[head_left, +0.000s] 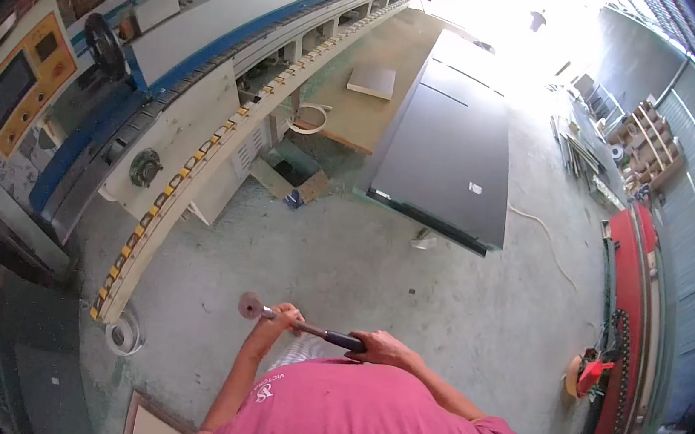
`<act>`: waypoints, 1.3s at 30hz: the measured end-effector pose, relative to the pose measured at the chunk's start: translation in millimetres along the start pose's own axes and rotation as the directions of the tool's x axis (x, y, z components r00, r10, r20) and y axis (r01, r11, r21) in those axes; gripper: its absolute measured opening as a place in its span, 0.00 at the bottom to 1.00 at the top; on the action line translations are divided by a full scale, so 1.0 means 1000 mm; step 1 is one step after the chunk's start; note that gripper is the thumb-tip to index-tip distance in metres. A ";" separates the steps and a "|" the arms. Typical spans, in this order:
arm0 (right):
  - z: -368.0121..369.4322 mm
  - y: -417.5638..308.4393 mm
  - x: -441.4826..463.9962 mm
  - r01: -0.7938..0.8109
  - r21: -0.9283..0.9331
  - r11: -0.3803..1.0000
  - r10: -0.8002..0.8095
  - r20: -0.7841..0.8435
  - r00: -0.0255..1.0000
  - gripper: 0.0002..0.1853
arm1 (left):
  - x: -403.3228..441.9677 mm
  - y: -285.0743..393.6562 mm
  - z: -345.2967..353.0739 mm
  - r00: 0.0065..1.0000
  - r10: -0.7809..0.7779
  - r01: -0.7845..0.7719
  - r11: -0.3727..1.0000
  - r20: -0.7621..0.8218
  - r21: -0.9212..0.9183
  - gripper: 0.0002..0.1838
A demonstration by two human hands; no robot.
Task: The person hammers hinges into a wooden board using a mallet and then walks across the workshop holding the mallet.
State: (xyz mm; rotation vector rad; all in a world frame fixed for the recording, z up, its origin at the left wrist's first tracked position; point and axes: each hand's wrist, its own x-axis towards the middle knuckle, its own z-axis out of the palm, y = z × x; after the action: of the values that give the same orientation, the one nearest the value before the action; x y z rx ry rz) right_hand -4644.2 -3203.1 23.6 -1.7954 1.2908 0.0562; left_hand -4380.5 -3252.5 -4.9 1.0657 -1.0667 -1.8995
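Note:
In front of my waist I hold a hammer-like tool level across my body. It has a round, reddish-brown head at the left end, a metal shaft and a black grip. My left hand is closed around the shaft near the head. At the other end, the fingers of my right hand wrap the black grip. The head's exact kind is too small to make out.
A long machine with a control panel and yellow-black edge runs along the left. Ahead lies a stack of dark panels. A cardboard box and a tape roll rest on the floor. Red equipment stands right.

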 end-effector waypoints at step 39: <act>-0.429 0.293 0.610 -0.340 0.408 0.847 0.531 -0.653 0.540 0.25 | 0.216 -0.044 -0.134 0.388 -0.461 0.603 0.782 -0.798 -0.158 0.16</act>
State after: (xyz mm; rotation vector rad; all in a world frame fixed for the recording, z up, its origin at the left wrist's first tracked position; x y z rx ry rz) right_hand -4781.5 -3957.5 -208.9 -1.2413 2.2292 -0.6129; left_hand -4358.2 -3461.0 -155.7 2.3147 -0.3053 -1.3986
